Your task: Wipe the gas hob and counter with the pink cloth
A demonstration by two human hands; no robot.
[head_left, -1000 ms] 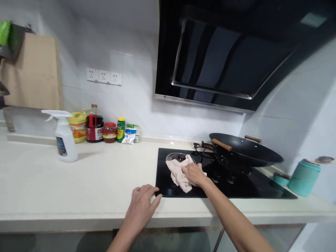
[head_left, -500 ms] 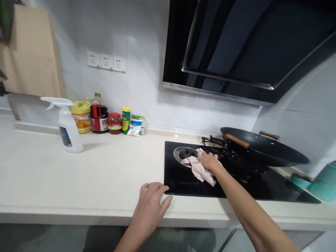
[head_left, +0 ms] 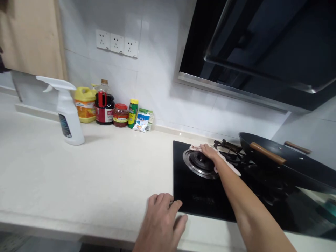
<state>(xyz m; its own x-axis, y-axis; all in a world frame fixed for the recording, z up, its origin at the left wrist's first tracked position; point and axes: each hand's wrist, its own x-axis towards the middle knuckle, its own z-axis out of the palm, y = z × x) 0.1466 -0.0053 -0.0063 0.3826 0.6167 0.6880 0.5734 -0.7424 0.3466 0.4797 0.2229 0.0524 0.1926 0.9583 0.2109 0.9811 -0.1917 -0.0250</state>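
Observation:
My right hand (head_left: 209, 151) presses a pale pink cloth (head_left: 228, 163) onto the black glass gas stove (head_left: 189, 196), at the far side of the left burner (head_left: 201, 162). Part of the cloth is hidden under my hand and forearm. The burner's steel ring shows bare on its near and left sides. At the stove's front left corner, my left hand (head_left: 164, 222) rests with its fingers apart and bent a little, holding nothing. Its fingertips touch the countertop (head_left: 105, 182) by the glass edge.
A large black wok (head_left: 286, 157) with wooden handles stands on the right burner, beside a loose pan support (head_left: 229, 148). A white spray bottle (head_left: 69, 117) stands on the left. Several seasoning containers, among them a soy sauce bottle (head_left: 104, 105), line the wall. The range hood (head_left: 249, 52) hangs above.
My right hand has pushed the cloth from the burner's near right side to its far edge, uncovering more of the steel ring. The view has shifted; my left hand stays by the stove corner.

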